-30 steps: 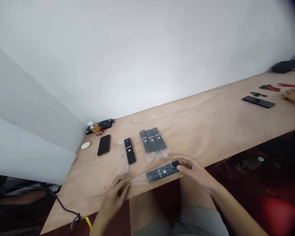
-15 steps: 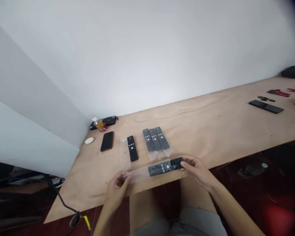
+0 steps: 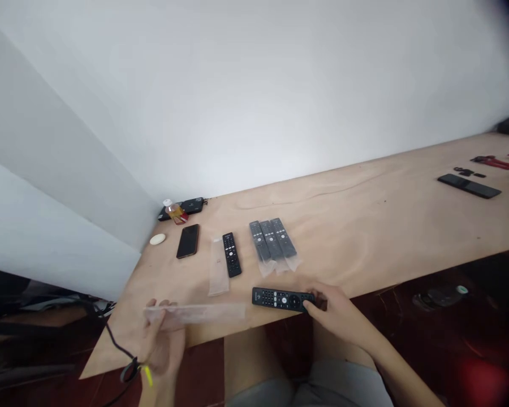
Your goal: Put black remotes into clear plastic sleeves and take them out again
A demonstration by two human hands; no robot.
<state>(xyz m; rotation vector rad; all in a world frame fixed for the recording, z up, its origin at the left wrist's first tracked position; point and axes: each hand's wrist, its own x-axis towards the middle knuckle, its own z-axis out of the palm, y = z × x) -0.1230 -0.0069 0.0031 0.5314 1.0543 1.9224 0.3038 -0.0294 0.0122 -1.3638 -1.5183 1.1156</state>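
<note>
My right hand (image 3: 335, 314) grips the right end of a black remote (image 3: 280, 298) at the front edge of the wooden table (image 3: 365, 226); the remote is bare, out of its sleeve. My left hand (image 3: 163, 342), blurred by motion, holds a clear plastic sleeve (image 3: 199, 312) stretched out to the left of the remote. Farther back lie three remotes in plastic sleeves (image 3: 274, 242) side by side, a bare black remote (image 3: 231, 255) and an empty clear sleeve (image 3: 218, 274) beside it.
A dark phone (image 3: 188, 241), a white oval object (image 3: 157, 239), a small bottle (image 3: 173, 210) and a black case (image 3: 192, 204) sit near the left wall. Far right lie a long black remote (image 3: 469, 186) and red tools (image 3: 492, 163). A black cable (image 3: 119, 350) hangs off the front left corner.
The plastic sleeve has come off the remote: my left hand pulled it away to the left while my right hand kept the remote at the table's edge.
</note>
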